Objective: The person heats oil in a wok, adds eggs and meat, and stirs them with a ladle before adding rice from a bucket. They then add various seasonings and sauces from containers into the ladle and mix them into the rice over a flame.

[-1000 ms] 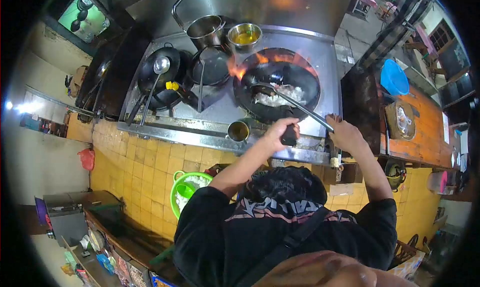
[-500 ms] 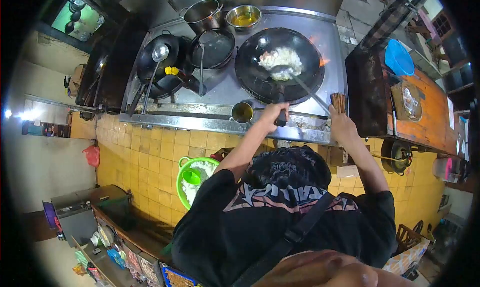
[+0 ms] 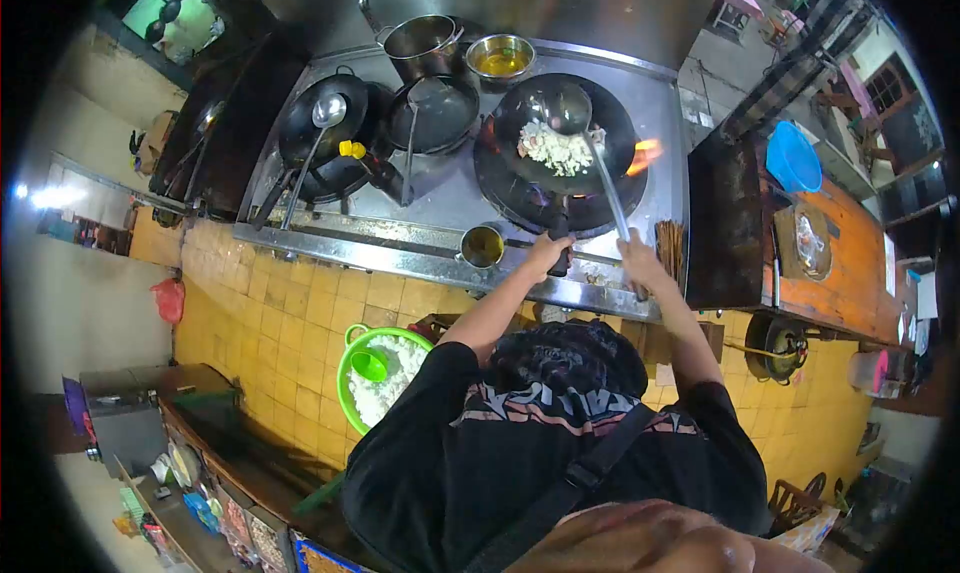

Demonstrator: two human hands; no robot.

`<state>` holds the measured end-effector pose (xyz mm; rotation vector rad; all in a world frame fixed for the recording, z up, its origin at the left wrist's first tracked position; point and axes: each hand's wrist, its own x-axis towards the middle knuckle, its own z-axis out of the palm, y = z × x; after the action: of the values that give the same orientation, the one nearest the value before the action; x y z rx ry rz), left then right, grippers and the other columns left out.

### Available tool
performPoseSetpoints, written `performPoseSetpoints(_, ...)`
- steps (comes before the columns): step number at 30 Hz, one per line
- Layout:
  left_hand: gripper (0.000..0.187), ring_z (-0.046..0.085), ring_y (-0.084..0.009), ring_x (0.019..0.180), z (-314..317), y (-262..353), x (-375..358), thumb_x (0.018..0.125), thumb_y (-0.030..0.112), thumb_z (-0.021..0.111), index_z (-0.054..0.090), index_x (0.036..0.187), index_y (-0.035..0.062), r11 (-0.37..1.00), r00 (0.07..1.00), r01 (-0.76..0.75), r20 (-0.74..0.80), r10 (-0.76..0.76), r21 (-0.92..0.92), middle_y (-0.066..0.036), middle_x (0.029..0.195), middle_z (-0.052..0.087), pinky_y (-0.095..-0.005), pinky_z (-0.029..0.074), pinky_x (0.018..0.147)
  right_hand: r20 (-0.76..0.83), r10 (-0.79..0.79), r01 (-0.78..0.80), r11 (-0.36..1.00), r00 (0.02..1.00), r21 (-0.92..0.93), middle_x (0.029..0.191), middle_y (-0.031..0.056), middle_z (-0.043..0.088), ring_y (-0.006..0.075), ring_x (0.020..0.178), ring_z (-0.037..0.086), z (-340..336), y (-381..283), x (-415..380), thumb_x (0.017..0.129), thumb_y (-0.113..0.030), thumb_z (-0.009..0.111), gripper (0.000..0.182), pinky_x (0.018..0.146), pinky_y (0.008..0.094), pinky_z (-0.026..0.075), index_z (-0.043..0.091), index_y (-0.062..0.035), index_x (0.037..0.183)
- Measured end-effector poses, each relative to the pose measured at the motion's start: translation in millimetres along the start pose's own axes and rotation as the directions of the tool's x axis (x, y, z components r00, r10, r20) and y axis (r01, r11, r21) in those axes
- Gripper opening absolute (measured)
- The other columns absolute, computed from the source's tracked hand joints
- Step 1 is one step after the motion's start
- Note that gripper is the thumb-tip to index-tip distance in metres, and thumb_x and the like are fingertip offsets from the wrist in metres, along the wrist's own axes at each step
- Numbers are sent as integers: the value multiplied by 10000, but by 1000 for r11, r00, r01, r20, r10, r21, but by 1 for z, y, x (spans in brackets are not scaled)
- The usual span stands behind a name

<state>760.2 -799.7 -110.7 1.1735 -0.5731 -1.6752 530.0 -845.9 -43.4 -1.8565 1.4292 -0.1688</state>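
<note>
My left hand (image 3: 548, 257) is wrapped round the dark handle of a black wok (image 3: 505, 183), which sits tilted over the burner. Whitish, crumbly food (image 3: 553, 151) lies in small pieces in the wok. In my right hand (image 3: 643, 263) is the long shaft of a metal ladle (image 3: 609, 188). Its round bowl is at the far side of the wok, just beyond the food. Orange flame (image 3: 646, 157) licks up at the wok's right edge. A bundle of thin brown sticks (image 3: 670, 243) stands right beside my right hand.
A metal cup (image 3: 482, 246) stands on the stove's front ledge, left of my left hand. Farther left are several dark pans, a ladle (image 3: 328, 113) and a yellow-capped bottle (image 3: 385, 176). Behind are a pot (image 3: 420, 48) and a bowl of yellow liquid (image 3: 500, 58). A green rice basin (image 3: 352, 398) is below.
The wok has tipped up off its level position, and the food is more broken up. The ladle bowl has moved from the food to the wok's far side; my right hand has shifted left and down.
</note>
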Motion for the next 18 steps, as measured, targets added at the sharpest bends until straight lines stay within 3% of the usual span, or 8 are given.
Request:
performPoseSetpoints(3, 185, 590, -151, 578, 3, 4, -12, 877, 166, 608, 512, 942, 22, 992, 994, -32, -101, 44, 122, -58, 675, 582, -301, 500, 506, 197, 221, -280, 891, 955, 358, 781, 111, 545, 195, 487, 557, -4, -32, 35, 946, -343, 467, 398, 412, 347, 448, 451, -23, 1182)
performPoseSetpoints(5, 207, 590, -154, 594, -7, -8, -17, 897, 169, 586, 490, 982, 6, 821, 940, -233, -97, 328, 522, -64, 700, 590, -300, 488, 517, 92, 13, -68, 779, 996, 623, 832, 68, 578, 156, 523, 548, -46, -64, 39, 942, -334, 489, 338, 442, 317, 450, 537, -41, 1102)
performPoseSetpoints(7, 227, 601, -163, 617, -22, -26, -24, 902, 158, 574, 475, 1020, -9, 859, 930, -332, -18, 367, 391, -74, 744, 599, -310, 476, 545, -71, 41, 47, 423, 997, 905, 757, 34, 552, 142, 575, 579, -102, -135, 0, 935, -313, 525, 369, 493, 285, 486, 542, -14, 1150)
performPoseSetpoints(9, 268, 607, -165, 660, -20, -21, -53, 895, 145, 579, 462, 1078, -13, 867, 973, -119, -119, 199, 484, -72, 787, 603, -314, 476, 593, -359, -194, 402, 579, 913, 709, 767, 45, 581, 142, 585, 577, -123, -132, 18, 923, -302, 548, 321, 545, 287, 497, 631, -21, 1056)
performPoseSetpoints(11, 307, 599, -148, 706, -27, -19, -73, 895, 182, 589, 468, 1120, 12, 885, 982, -151, -40, 187, 440, -61, 839, 609, -301, 483, 606, -401, -152, 373, 743, 903, 556, 759, 55, 600, 131, 641, 585, -123, -168, 31, 918, -254, 544, 279, 622, 263, 481, 654, -11, 998)
performPoseSetpoints(13, 346, 590, -130, 752, -39, -12, -86, 895, 220, 599, 474, 1162, 37, 906, 983, -178, 32, 180, 384, -49, 891, 614, -289, 489, 619, -750, -582, 798, 591, 316, -122, 710, 45, 594, 114, 588, 559, -108, -192, 80, 898, -181, 546, 208, 553, 241, 446, 654, -3, 889)
performPoseSetpoints(15, 354, 577, -105, 765, -43, -16, -103, 902, 198, 593, 481, 1197, 36, 885, 966, -244, 16, 259, 396, -24, 907, 610, -265, 483, 662, -769, -511, 915, 106, 385, 388, 637, 27, 562, 90, 523, 518, -87, -206, 138, 874, -103, 553, 158, 479, 225, 409, 617, 1, 774)
performPoseSetpoints(18, 297, 578, -101, 765, -51, -35, -122, 898, 210, 596, 529, 1119, 23, 885, 956, -247, -49, 289, 394, -23, 870, 610, -260, 479, 681, -681, -568, 887, 290, 462, 360, 577, 25, 523, 83, 477, 477, -118, -254, 137, 855, -57, 571, 151, 431, 236, 378, 577, 0, 715)
